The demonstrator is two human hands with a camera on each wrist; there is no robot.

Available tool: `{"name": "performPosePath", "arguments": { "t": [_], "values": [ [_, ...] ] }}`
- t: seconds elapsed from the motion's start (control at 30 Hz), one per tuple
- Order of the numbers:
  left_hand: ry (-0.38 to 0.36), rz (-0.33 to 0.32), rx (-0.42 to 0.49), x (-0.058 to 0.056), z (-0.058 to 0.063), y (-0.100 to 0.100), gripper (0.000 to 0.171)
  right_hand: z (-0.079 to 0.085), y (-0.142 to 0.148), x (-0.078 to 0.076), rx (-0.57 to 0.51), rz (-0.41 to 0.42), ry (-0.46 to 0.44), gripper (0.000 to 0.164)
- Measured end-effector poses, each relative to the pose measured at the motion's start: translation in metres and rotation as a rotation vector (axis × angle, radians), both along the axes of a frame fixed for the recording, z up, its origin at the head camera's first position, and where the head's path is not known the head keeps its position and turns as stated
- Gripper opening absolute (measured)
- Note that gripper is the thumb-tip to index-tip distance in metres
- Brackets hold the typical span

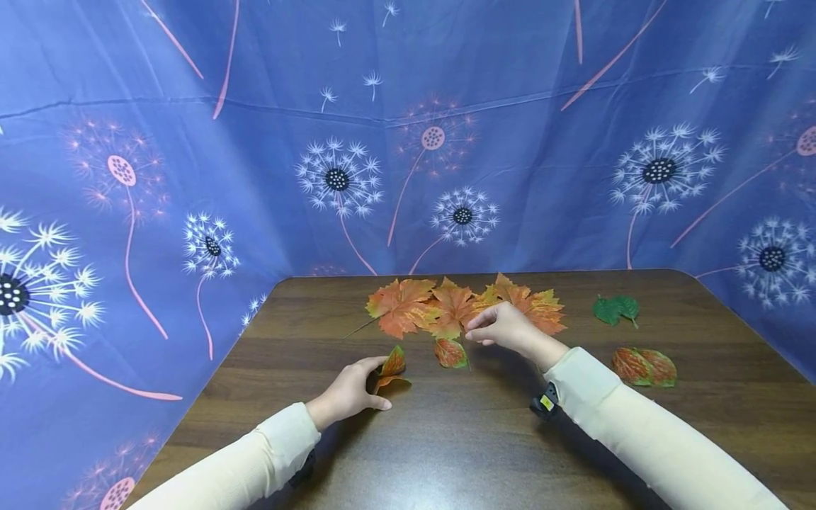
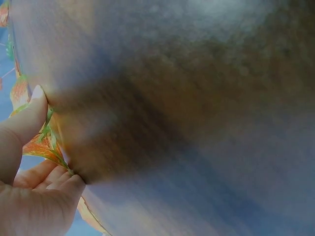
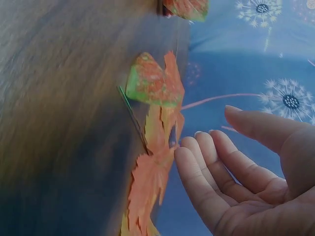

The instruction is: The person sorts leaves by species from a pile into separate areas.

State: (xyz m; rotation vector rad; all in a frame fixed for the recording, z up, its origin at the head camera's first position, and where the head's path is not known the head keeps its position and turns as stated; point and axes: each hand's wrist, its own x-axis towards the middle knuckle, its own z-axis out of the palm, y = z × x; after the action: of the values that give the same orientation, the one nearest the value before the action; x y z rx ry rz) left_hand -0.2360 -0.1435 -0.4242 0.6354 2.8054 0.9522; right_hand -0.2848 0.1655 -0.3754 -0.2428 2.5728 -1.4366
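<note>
On the left, my left hand (image 1: 350,388) holds red-and-green artificial leaves (image 1: 394,363) between its thumb and fingers, above the tabletop. In the left wrist view, the leaves' green stems (image 2: 59,158) run down to the fingertips. My right hand (image 1: 506,330) is over the front of a row of orange maple leaves (image 1: 403,304), its fingers loosely bent. Nothing shows between thumb and fingers in the right wrist view. Between the two hands lies a small red-and-green leaf (image 1: 450,353), just in front of the maple row.
Toward the back right of the brown wooden table (image 1: 484,446) lies a green leaf (image 1: 615,309). Nearer, on the same side, red-and-green leaves (image 1: 644,367) overlap. A blue dandelion-print cloth (image 1: 395,64) hangs behind and beside the table.
</note>
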Motion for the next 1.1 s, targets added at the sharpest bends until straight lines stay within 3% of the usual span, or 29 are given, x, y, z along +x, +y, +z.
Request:
{"name": "performPosePath", "arguments": {
  "t": [0.27,0.73,1.1],
  "values": [
    [-0.041,0.004,0.01,0.004,0.002,0.001,0.079,-0.009,-0.012,-0.003,0.027,-0.029,-0.048,0.021],
    [-0.056,-0.002,0.021,0.004,0.001,-0.002,0.082,-0.025,-0.023,-0.002,-0.001,0.009,-0.079,0.012],
    [-0.008,-0.017,0.023,0.002,-0.001,-0.002,0.079,-0.028,-0.03,-0.002,-0.037,-0.001,-0.135,0.007]
  ]
}}
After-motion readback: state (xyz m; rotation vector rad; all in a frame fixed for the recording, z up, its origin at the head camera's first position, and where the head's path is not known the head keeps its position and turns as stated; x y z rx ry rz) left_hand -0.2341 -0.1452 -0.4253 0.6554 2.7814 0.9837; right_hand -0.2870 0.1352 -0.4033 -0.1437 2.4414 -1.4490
